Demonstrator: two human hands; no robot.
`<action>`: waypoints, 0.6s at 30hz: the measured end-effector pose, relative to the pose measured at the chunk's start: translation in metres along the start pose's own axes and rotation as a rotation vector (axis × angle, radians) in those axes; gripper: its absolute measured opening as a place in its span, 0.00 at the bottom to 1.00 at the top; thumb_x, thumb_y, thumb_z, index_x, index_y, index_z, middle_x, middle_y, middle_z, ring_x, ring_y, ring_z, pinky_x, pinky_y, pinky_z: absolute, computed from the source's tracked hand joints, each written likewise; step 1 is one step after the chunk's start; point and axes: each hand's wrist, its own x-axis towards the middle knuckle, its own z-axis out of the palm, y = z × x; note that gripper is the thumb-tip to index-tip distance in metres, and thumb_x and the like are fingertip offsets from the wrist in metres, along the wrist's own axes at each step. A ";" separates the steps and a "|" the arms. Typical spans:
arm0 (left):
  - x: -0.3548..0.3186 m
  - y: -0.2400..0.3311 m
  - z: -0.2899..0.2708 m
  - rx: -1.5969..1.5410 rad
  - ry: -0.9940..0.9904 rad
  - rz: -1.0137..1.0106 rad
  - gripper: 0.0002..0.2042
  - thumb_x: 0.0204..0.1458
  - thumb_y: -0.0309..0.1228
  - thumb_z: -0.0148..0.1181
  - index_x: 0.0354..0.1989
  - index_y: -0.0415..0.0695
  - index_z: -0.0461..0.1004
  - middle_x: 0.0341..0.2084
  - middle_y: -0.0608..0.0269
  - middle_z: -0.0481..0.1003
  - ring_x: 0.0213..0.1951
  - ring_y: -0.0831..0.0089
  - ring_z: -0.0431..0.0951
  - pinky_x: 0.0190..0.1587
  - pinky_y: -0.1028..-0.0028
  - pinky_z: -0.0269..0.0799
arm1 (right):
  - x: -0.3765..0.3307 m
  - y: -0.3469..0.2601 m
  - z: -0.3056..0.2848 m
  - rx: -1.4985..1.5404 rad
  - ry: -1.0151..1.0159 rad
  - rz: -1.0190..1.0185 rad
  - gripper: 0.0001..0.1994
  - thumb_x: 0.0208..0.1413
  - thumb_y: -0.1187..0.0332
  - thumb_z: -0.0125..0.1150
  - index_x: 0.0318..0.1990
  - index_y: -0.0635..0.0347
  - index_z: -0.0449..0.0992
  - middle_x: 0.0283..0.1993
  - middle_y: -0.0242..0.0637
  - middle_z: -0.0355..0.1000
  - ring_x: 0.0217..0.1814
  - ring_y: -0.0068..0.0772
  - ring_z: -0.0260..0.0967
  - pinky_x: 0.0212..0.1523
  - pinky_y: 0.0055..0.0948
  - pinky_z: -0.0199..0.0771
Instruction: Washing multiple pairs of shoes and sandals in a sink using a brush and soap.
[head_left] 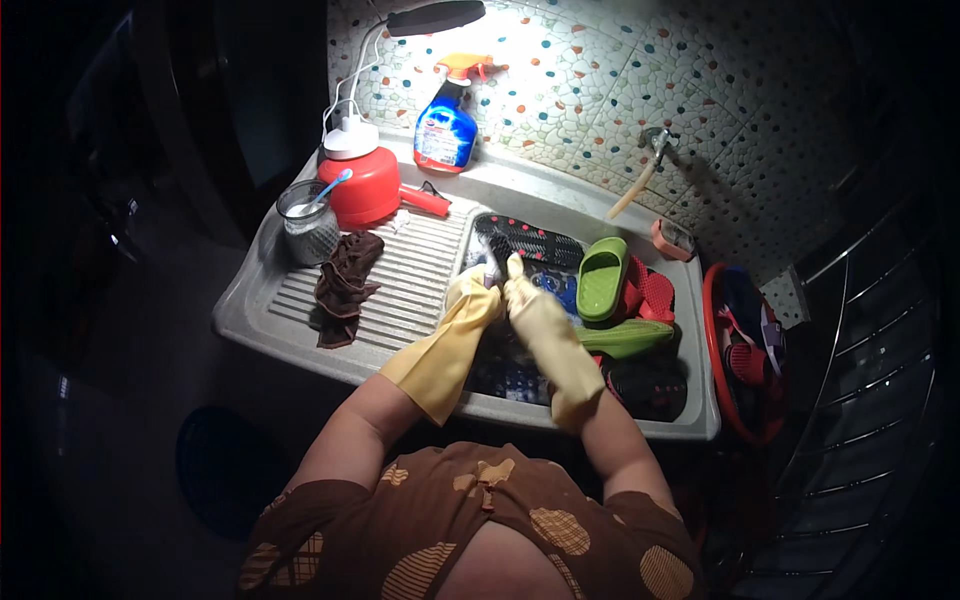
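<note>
The room's pretty dark, with a black lamp (435, 17) lighting up a pebble-patterned tile wall (570, 100) behind a grey ribbed sink (400, 325). The left hand (473, 288) and right hand (519, 287), both in pale yellow rubber gloves (430, 360), are working close together over it. Fingers are looking curled, but I can't tell if either's gripping anything. A black sole with red dots (545, 244) is lying just beyond them, and a green slipper (603, 280) is sitting to its right.
</note>
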 end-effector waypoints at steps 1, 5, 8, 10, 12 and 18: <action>-0.002 0.003 -0.001 -0.016 0.026 0.038 0.07 0.54 0.34 0.57 0.33 0.45 0.78 0.22 0.52 0.78 0.25 0.57 0.80 0.31 0.62 0.74 | 0.007 0.006 -0.001 0.024 -0.047 0.197 0.26 0.69 0.51 0.37 0.73 0.40 0.54 0.43 0.61 0.76 0.43 0.59 0.76 0.42 0.50 0.74; -0.002 0.018 -0.006 -0.202 0.150 0.149 0.10 0.56 0.35 0.58 0.43 0.49 0.80 0.27 0.52 0.80 0.30 0.62 0.81 0.35 0.65 0.75 | 0.025 0.029 0.016 0.036 -0.178 0.413 0.29 0.70 0.45 0.32 0.57 0.56 0.75 0.48 0.58 0.76 0.54 0.59 0.74 0.55 0.50 0.72; 0.001 0.027 -0.019 -0.097 0.131 0.070 0.18 0.53 0.37 0.62 0.49 0.41 0.78 0.39 0.44 0.81 0.44 0.51 0.81 0.48 0.61 0.75 | 0.020 0.048 0.044 -0.039 -0.225 0.305 0.24 0.69 0.49 0.37 0.64 0.47 0.71 0.57 0.59 0.71 0.59 0.58 0.70 0.59 0.47 0.68; -0.004 0.032 -0.026 -0.198 0.104 0.051 0.19 0.53 0.39 0.63 0.50 0.41 0.77 0.40 0.42 0.80 0.45 0.50 0.81 0.48 0.61 0.75 | 0.017 0.059 0.064 -0.071 -0.300 0.291 0.25 0.69 0.49 0.38 0.65 0.49 0.70 0.58 0.58 0.70 0.62 0.56 0.68 0.61 0.45 0.66; -0.005 0.034 -0.032 -0.256 0.078 0.024 0.23 0.51 0.45 0.64 0.49 0.40 0.77 0.39 0.40 0.80 0.44 0.47 0.80 0.47 0.60 0.75 | 0.019 0.068 0.078 0.134 -0.246 0.420 0.26 0.69 0.49 0.39 0.67 0.51 0.67 0.59 0.57 0.70 0.64 0.54 0.68 0.63 0.43 0.65; 0.011 0.012 -0.018 -0.040 0.231 0.035 0.20 0.50 0.44 0.64 0.44 0.39 0.79 0.33 0.40 0.80 0.39 0.45 0.80 0.43 0.56 0.75 | 0.023 0.063 0.062 -0.030 -0.064 0.482 0.28 0.63 0.57 0.48 0.72 0.45 0.60 0.52 0.49 0.77 0.55 0.43 0.73 0.55 0.41 0.69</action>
